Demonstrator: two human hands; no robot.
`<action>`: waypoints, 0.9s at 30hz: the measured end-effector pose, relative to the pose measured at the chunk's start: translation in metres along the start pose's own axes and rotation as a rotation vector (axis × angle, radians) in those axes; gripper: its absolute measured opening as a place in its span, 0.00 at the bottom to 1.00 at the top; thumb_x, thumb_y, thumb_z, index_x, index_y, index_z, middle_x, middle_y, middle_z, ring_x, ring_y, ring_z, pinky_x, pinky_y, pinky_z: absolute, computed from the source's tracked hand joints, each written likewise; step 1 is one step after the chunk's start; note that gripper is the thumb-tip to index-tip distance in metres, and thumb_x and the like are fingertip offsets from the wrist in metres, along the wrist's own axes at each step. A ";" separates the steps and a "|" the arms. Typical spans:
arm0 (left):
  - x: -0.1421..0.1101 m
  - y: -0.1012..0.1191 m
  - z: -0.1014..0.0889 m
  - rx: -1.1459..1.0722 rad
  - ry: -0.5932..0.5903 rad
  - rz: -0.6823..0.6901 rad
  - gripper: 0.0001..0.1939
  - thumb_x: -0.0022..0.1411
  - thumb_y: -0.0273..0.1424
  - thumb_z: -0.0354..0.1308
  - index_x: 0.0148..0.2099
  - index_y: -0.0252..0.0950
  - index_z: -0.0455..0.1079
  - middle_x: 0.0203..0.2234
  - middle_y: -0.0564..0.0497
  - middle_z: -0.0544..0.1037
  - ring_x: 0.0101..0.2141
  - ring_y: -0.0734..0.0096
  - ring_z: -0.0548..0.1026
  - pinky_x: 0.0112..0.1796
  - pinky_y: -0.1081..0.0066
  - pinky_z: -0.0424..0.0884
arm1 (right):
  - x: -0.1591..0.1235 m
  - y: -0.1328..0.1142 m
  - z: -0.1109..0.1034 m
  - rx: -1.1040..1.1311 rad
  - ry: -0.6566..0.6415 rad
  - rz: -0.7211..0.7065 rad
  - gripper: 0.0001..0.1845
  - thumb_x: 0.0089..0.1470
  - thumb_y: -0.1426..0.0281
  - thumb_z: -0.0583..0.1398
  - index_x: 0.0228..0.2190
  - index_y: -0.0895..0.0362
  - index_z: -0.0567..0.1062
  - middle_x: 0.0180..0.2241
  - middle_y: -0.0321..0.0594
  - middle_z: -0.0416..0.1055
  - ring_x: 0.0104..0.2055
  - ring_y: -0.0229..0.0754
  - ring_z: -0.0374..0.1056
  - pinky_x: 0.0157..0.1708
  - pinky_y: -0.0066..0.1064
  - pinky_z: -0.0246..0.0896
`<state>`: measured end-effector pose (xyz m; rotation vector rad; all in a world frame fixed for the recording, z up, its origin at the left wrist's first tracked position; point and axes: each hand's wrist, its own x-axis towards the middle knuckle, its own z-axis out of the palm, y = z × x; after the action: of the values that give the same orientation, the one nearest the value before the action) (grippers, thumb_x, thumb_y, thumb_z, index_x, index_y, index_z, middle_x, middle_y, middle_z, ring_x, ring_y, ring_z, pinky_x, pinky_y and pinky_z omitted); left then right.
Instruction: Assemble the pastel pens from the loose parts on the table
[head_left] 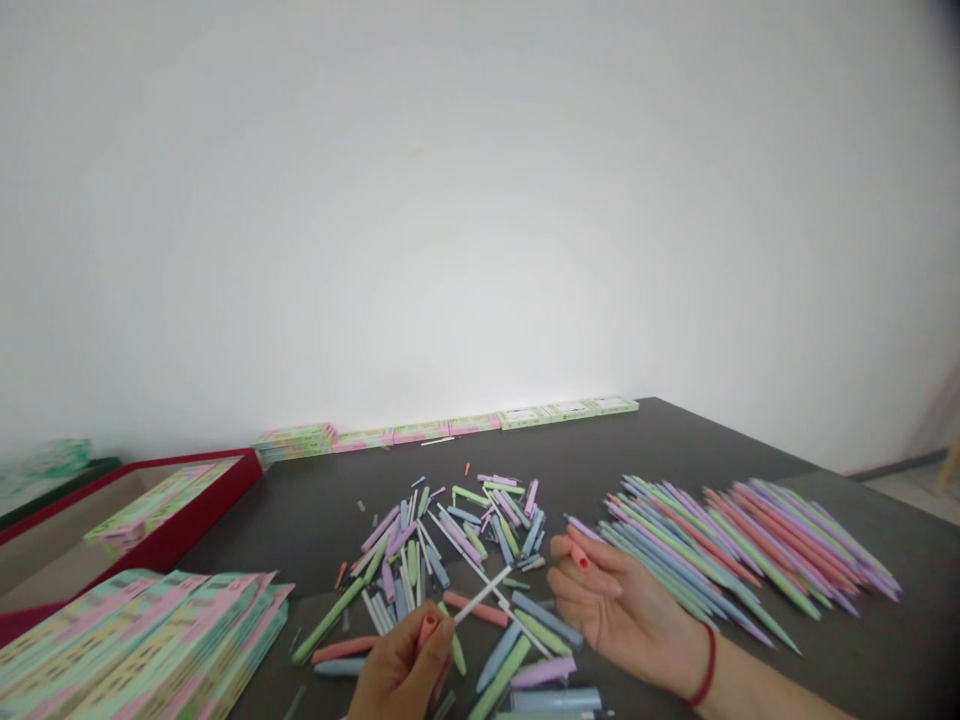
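Note:
My left hand [409,670] is closed at the bottom middle, pinching a coral pen barrel [428,625] with its hollow end facing up. A thin white refill [484,593] slants up and right from beside these fingers; whether they grip it too, I cannot tell. To the right, my right hand [626,610] is closed on another short coral pen tube [579,556], its open end towards me. Between and beyond the hands lies a loose heap of pen parts [510,515] in green, blue, purple and coral, with white refills among them.
On the right lie rows of pastel pens [720,540]. Flat printed packs [142,640] are fanned out at front left, near a red-rimmed box [217,490] with packs inside. More packs [446,428] line the back edge of the dark table [592,450], against the wall.

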<state>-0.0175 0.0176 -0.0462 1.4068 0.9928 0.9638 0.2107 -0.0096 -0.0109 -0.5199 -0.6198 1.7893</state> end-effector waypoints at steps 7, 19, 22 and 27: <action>-0.006 0.006 0.004 0.099 -0.048 0.025 0.23 0.57 0.51 0.50 0.22 0.39 0.54 0.13 0.63 0.52 0.16 0.80 0.48 0.18 0.75 0.42 | -0.003 -0.001 0.014 0.132 0.044 -0.039 0.14 0.57 0.64 0.57 0.23 0.58 0.65 0.17 0.26 0.43 0.19 0.31 0.44 0.21 0.20 0.53; -0.006 0.006 0.003 0.147 -0.042 0.040 0.21 0.57 0.48 0.50 0.22 0.39 0.55 0.14 0.62 0.52 0.18 0.77 0.49 0.21 0.74 0.46 | -0.007 -0.007 0.014 -0.135 0.016 -0.143 0.15 0.58 0.60 0.55 0.27 0.58 0.67 0.14 0.25 0.46 0.18 0.31 0.45 0.20 0.21 0.47; -0.004 0.004 0.001 0.201 0.012 0.031 0.20 0.57 0.45 0.52 0.22 0.39 0.53 0.15 0.62 0.51 0.19 0.77 0.48 0.20 0.74 0.45 | -0.009 -0.005 0.009 -0.814 0.044 -0.320 0.20 0.62 0.59 0.48 0.26 0.58 0.69 0.15 0.29 0.56 0.19 0.33 0.51 0.24 0.27 0.49; -0.003 0.008 -0.006 0.119 0.034 0.039 0.21 0.54 0.46 0.54 0.20 0.39 0.52 0.15 0.62 0.50 0.19 0.77 0.45 0.19 0.76 0.45 | -0.008 -0.002 -0.003 -1.999 -0.103 -0.616 0.18 0.60 0.59 0.52 0.26 0.58 0.69 0.25 0.39 0.66 0.29 0.40 0.58 0.28 0.31 0.46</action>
<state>-0.0241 0.0167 -0.0380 1.5176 1.0653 0.9735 0.2162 -0.0162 -0.0115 -1.2619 -2.2472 0.0800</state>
